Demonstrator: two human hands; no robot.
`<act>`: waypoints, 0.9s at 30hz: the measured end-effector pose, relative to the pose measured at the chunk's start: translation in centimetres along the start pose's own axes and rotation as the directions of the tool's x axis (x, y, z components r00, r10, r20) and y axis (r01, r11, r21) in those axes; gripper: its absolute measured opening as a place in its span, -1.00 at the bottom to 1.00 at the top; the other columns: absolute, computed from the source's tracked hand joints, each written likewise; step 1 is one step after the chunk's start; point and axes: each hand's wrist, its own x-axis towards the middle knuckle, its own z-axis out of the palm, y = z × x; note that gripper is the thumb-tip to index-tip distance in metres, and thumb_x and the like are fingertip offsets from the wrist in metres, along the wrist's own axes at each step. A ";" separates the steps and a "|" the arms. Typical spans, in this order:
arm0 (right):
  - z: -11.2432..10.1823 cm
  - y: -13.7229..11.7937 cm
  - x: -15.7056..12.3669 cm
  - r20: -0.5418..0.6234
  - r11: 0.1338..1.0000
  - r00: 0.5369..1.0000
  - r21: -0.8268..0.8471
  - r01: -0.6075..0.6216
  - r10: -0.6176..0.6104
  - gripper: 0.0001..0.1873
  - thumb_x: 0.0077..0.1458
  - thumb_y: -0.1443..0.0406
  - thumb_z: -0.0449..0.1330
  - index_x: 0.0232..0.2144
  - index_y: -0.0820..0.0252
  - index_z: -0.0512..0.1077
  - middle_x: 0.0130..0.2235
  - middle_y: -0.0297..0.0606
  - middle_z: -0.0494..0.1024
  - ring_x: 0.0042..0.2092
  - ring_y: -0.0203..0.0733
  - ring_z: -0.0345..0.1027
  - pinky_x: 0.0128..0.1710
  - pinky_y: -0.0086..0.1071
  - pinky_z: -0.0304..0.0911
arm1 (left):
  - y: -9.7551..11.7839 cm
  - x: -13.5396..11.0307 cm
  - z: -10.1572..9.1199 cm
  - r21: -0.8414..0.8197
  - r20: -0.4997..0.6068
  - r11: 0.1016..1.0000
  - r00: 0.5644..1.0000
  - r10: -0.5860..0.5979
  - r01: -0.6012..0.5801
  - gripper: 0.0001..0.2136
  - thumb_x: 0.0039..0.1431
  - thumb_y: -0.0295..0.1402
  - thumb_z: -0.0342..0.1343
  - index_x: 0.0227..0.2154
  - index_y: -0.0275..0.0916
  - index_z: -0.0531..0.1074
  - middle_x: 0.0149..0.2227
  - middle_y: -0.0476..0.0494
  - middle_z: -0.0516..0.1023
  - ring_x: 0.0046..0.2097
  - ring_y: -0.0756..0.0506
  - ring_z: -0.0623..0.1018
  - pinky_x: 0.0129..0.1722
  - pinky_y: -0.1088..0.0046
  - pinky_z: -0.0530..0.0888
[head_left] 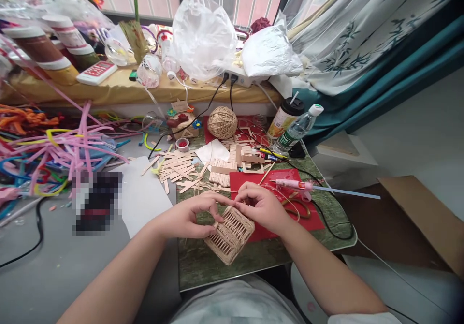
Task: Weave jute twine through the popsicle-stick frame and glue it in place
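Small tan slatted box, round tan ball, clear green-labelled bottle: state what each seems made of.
Small tan slatted box: probably twine-wrapped, matte; fibrous strands line its edges, though any core is hidden.
Round tan ball: likely dull, jute-like twine; crossing strands show.
Clear green-labelled bottle: apparently glossy plastic; it is see-through, with highlights.

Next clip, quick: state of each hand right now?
Left hand: partly closed, holding the twine-wrapped frame.
Right hand: fingers bent at the frame's upper edge; what it pinches cannot be told.

craft corner: glue gun (294,184), sticks (178,167)
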 end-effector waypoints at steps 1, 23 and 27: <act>0.0 0.1 0.0 0.008 1.000 1.000 0.009 -0.009 0.009 -0.78 0.25 0.12 0.41 -0.32 0.14 0.67 -0.24 -0.26 0.50 -0.28 -0.22 0.40 -0.31 -0.34 0.28 | -0.1 0.0 0.1 -0.013 0.006 1.000 1.000 -0.003 0.003 -0.85 0.25 -0.42 0.32 -0.13 -0.18 0.54 0.33 -0.33 0.48 0.33 -0.25 0.50 0.32 0.07 0.46; 1.5 2.0 0.7 0.143 0.784 0.942 0.525 -0.331 0.302 -0.53 -0.09 0.12 0.62 -0.21 0.19 0.57 -0.28 -0.36 0.58 -0.25 -0.25 0.46 -0.18 -0.35 0.33 | -1.0 0.1 0.4 -0.099 0.028 0.995 1.000 -0.010 0.013 -0.79 0.20 -0.36 0.38 -0.13 -0.19 0.56 0.29 -0.36 0.50 0.33 -0.28 0.51 0.34 0.10 0.43; 0.8 1.9 0.4 0.161 0.818 0.949 0.480 -0.316 0.271 -0.56 0.00 0.11 0.57 -0.14 0.15 0.58 -0.21 -0.32 0.59 -0.19 -0.21 0.45 -0.14 -0.32 0.33 | -1.1 0.0 0.4 -0.118 0.031 0.992 0.999 -0.034 0.037 -0.78 0.15 -0.38 0.41 -0.16 -0.19 0.58 0.29 -0.33 0.51 0.29 -0.28 0.55 0.31 0.12 0.45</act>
